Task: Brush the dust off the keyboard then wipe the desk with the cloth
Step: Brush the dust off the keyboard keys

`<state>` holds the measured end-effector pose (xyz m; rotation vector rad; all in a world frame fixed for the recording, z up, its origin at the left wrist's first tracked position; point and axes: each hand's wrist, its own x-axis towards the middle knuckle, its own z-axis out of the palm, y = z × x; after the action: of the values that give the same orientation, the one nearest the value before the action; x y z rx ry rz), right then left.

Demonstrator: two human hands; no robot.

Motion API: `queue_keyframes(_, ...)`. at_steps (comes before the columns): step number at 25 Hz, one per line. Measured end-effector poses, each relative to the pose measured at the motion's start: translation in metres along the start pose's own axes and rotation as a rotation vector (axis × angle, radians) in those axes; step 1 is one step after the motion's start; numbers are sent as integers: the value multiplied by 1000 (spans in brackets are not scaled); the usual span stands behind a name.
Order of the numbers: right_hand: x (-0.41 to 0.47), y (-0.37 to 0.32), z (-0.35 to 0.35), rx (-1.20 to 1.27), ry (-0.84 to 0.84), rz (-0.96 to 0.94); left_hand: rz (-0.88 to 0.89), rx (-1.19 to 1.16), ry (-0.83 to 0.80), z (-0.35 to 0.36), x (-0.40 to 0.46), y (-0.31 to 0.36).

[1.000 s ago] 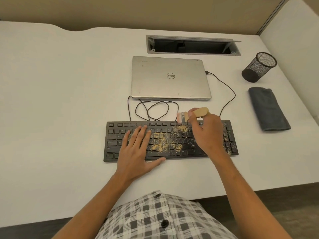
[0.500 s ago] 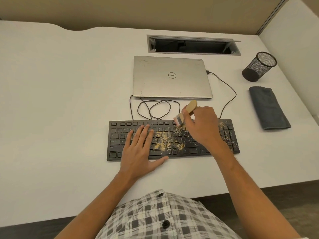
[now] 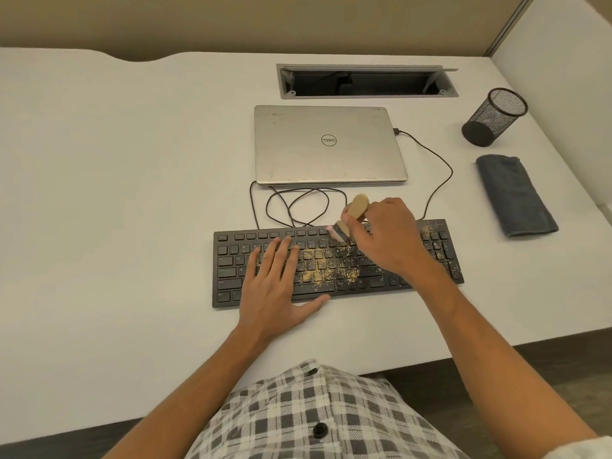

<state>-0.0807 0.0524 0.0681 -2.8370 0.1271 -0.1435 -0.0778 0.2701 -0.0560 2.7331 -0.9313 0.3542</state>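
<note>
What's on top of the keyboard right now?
Tan dust across the keyboard, left hand flat on it, brush in the right hand. Keys beneath both hands are hidden.

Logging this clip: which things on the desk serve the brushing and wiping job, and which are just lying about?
In use: keyboard, brush gripped by right hand, left hand flat on keys, cloth, desk.
Bystanders: laptop, mesh cup, cable.
</note>
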Motion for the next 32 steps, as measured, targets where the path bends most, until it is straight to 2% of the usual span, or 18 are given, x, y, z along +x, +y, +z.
queue_keyframes(10, 7, 7, -11, -43, -59, -87, 3, -8, -18, -1, 0, -2)
queue_keyframes(13, 12, 9, -14, -155, -111, -93, 7, -3, -13, 0, -1, -2)
queue_keyframes(15, 14, 13, -14, -162, -78, -90, 2, -4, -15, -1, -1, -2)
queue_keyframes(17, 16, 21, -14, -99, -57, -72, 0, -7, -16, -1, -1, -1)
queue_keyframes(20, 16, 27, -15, -104, -128, 3, -2, -14, -9, 0, -2, -1)
queue_keyframes(23, 13, 30, -16, -107, -47, -6, -3, -14, -11, 0, -2, -2)
queue_keyframes(27, 11, 31, -18, -112, -119, 34, -4, -11, -8, 0, -2, -2)
queue_keyframes(30, 14, 35, -20, -107, -33, 55, -5, -15, -4, 0, -2, -2)
queue_keyframes(32, 16, 38, -19, -76, -77, 81, -1, -19, 2, 0, -2, -2)
